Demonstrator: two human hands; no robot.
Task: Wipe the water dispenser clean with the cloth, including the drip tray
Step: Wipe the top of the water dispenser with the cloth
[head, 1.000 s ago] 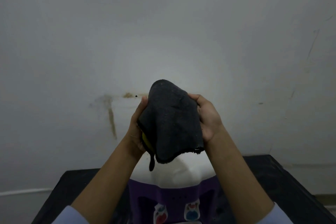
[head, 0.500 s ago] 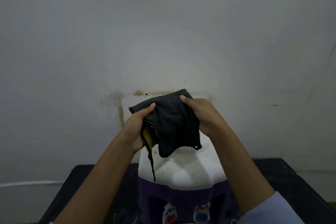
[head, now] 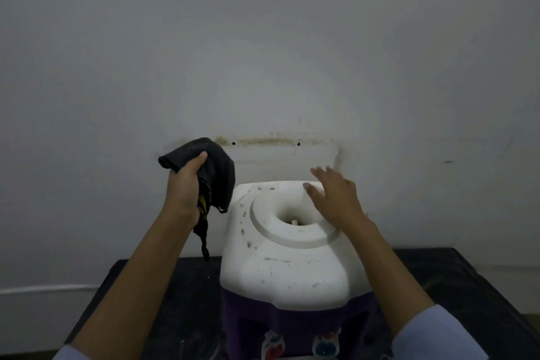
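Observation:
The water dispenser (head: 280,269) has a speckled white top with a round bottle socket and a purple lower body; two taps show at the bottom edge. The drip tray is out of sight. My left hand (head: 185,187) is shut on a dark grey cloth (head: 217,172) with a yellow underside, held up in the air left of the dispenser, a loop dangling below. My right hand (head: 333,196) hovers with fingers spread over the back right of the white top, holding nothing.
The dispenser stands on a black table (head: 467,301) against a pale wall (head: 263,52) with a brown stain line and two small holes just behind it. A white strip runs along the wall at lower left.
My right hand has let go of the cloth and moved right over the dispenser's top. My left hand keeps the cloth, now further left. The view has tilted down, showing more of the dispenser.

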